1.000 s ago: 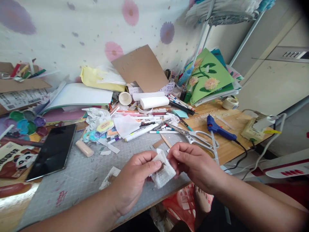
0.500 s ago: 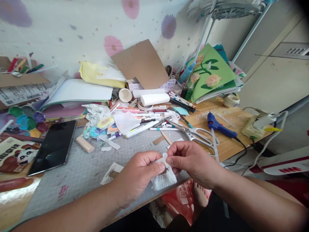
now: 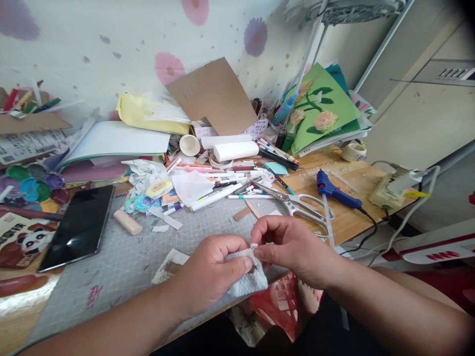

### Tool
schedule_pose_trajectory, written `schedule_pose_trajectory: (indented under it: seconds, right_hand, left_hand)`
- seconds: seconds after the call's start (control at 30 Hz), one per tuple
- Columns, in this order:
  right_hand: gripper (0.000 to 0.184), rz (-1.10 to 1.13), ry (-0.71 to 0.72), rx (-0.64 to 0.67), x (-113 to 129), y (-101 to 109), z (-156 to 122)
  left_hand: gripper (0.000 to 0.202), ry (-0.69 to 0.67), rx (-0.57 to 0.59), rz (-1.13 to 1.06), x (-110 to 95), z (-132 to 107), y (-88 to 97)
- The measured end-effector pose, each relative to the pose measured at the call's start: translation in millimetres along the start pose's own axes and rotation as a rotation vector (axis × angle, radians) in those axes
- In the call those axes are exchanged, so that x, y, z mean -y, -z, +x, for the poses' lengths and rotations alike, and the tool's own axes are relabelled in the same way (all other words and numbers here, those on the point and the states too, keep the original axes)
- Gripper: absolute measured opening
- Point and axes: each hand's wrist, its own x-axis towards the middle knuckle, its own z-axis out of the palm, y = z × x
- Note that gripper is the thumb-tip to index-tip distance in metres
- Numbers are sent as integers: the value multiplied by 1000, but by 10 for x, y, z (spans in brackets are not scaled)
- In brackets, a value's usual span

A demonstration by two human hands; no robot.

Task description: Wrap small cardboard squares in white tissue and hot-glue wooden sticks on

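Observation:
Between my hands, near the table's front edge, is a white textured piece (image 3: 249, 283), bumpy like embossed tissue, with a bit of brown showing. My left hand (image 3: 217, 267) is closed on its left side, thumb on top. My right hand (image 3: 284, 249) pinches its upper right edge between thumb and forefinger. A second white textured piece (image 3: 163, 267) with a brown middle lies on the grey cutting mat (image 3: 122, 267), partly behind my left hand. Open metal scissors (image 3: 297, 203) lie just beyond my right hand.
A blue glue gun (image 3: 336, 190) lies at the right, its cord running toward a power strip (image 3: 388, 193). Markers and paper scraps (image 3: 195, 188) are heaped at the back. A black phone (image 3: 79, 227) rests at the left, and a red basket (image 3: 280, 301) stands below the table edge.
My right fingers have pressed down closer to the white piece, so the edge that stuck up between them is lower. The view has shifted slightly.

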Motion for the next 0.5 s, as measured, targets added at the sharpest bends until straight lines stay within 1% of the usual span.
schedule_pose_trajectory:
  seconds: [0.1,0.17,0.23,0.3,0.33,0.37,0.43,0.5]
  right_hand:
    - [8,-60,45,0,3,-1,-5]
    - [7,-90,65,-4,5,-4,-4]
    - [7,-124,74,-14,6,-8,-1]
    - [7,-191,116,-49,4,-14,0]
    - [6,-250,169,-78,1,-18,-2]
    - [5,-328,253,-104,-3,-21,-6]
    - [10,-514,488,-128,-13,-25,-18]
    - [16,-675,696,-114,-22,-20,-36]
  left_hand:
    - [19,-42,2,-31,-8,-24,-14]
    - [19,-61,-20,-57,-6,-33,-24]
    - [20,-59,-59,-35,-6,-31,-31]
    - [22,-27,-92,23,-15,-21,-35]
    - [22,-8,-103,61,-22,-16,-37]
    - [22,5,-114,96,-30,-12,-39]
    - [19,15,-135,144,-44,-8,-44]
    - [16,12,-151,162,-50,-7,-48]
